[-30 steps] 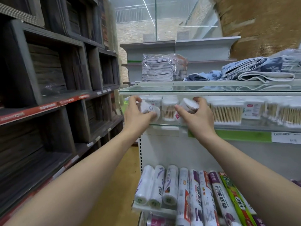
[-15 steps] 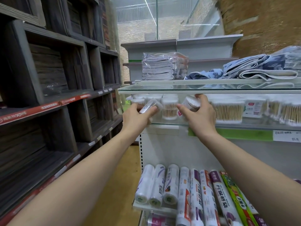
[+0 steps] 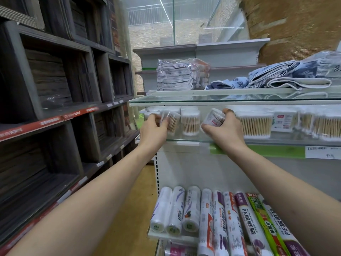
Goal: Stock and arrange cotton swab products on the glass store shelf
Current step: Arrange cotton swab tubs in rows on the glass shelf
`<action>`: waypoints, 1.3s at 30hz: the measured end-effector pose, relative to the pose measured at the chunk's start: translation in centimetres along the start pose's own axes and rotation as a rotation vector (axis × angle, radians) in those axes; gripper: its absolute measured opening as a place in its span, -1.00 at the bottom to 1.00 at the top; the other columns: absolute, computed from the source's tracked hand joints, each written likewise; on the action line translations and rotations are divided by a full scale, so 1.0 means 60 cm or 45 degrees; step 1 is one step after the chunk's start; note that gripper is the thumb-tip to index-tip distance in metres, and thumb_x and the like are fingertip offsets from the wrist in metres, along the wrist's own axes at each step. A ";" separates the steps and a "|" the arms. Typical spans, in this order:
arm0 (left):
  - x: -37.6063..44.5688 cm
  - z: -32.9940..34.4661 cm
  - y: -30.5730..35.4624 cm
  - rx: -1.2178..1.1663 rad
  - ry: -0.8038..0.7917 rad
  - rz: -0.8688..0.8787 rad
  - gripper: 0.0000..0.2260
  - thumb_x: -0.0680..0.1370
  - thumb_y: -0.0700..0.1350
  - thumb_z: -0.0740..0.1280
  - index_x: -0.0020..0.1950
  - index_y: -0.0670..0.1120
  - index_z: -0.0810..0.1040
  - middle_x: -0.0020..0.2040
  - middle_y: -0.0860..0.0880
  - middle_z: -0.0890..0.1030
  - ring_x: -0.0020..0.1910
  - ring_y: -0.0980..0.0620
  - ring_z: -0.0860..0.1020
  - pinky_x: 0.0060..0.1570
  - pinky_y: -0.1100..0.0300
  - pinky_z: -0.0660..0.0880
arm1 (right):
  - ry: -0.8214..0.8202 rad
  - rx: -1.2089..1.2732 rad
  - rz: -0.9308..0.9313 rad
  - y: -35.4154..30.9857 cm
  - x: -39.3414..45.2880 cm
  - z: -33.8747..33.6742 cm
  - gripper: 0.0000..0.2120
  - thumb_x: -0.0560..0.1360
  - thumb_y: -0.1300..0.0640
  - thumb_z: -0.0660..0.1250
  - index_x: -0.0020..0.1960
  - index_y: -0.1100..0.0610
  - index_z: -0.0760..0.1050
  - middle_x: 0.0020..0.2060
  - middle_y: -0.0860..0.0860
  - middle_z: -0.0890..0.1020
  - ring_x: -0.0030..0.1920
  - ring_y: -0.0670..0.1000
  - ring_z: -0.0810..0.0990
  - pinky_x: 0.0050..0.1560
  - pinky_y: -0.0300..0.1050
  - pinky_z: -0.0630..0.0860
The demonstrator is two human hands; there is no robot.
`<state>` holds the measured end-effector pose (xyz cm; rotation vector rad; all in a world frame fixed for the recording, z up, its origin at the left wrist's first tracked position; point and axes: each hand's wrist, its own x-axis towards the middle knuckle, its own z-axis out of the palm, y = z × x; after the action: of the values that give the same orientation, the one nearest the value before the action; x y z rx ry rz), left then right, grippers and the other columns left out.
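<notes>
Where towels lie, glass overhangs

Retail shop: glass shelf of cotton swab tubs, price label at 3 o'clock, wrap rolls at 6.

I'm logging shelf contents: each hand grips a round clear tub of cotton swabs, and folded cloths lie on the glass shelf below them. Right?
Not quite. The head view shows the folded cloths on the glass shelf above the hands, not below. The left hand and right hand do each grip a swab tub.
</notes>
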<state>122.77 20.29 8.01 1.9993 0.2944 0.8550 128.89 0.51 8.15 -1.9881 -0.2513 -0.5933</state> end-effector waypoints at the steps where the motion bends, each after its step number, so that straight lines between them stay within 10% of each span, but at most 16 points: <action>1: 0.002 0.000 0.001 -0.037 0.012 0.002 -0.72 0.63 0.16 0.29 0.20 0.00 0.52 0.10 -0.02 0.59 0.05 -0.05 0.57 0.10 -0.02 0.54 | 0.005 -0.002 -0.003 0.000 0.000 0.000 -0.23 0.31 -0.08 0.54 0.41 0.12 0.35 0.19 0.17 0.56 0.22 0.19 0.52 0.23 -0.04 0.43; 13: 0.010 -0.005 0.020 0.012 0.241 -0.033 -0.65 0.48 0.27 0.43 -0.17 -0.01 0.67 -0.26 0.13 0.61 -0.18 0.22 0.48 -0.14 0.15 0.35 | 0.023 -0.002 0.003 0.001 0.006 0.005 -0.17 0.31 -0.13 0.56 0.44 0.16 0.32 0.22 0.16 0.57 0.24 0.19 0.54 0.27 0.00 0.47; 25: 0.007 0.002 0.009 0.189 -0.025 0.092 -0.38 0.37 -0.08 0.59 0.39 -0.07 0.48 0.23 -0.05 0.49 0.20 -0.01 0.45 0.27 0.10 0.47 | 0.010 0.002 -0.012 0.000 0.001 0.002 -0.20 0.32 -0.10 0.56 0.43 0.17 0.33 0.19 0.14 0.58 0.23 0.17 0.53 0.21 -0.06 0.42; 34: 0.011 0.004 0.017 0.153 0.080 0.211 -0.67 0.50 -0.04 0.49 0.25 -0.05 0.62 -0.14 0.15 0.50 0.03 0.00 0.55 0.07 0.19 0.44 | -0.023 -0.008 0.032 0.000 0.013 -0.001 -0.13 0.27 -0.07 0.62 0.42 0.20 0.29 0.20 0.19 0.56 0.23 0.20 0.53 0.24 -0.03 0.47; 39: 0.019 0.009 0.006 0.255 0.015 0.289 -0.54 0.46 -0.08 0.55 0.35 -0.03 0.60 0.19 -0.05 0.48 0.19 -0.01 0.45 0.31 0.16 0.36 | -0.064 -0.064 0.024 -0.002 0.016 -0.006 -0.32 0.29 -0.04 0.61 0.24 0.18 0.36 0.14 0.17 0.58 0.18 0.19 0.55 0.18 -0.02 0.50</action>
<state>123.91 20.32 8.62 2.2450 0.1658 1.0128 129.56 0.20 8.85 -2.0536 -0.2504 -0.5435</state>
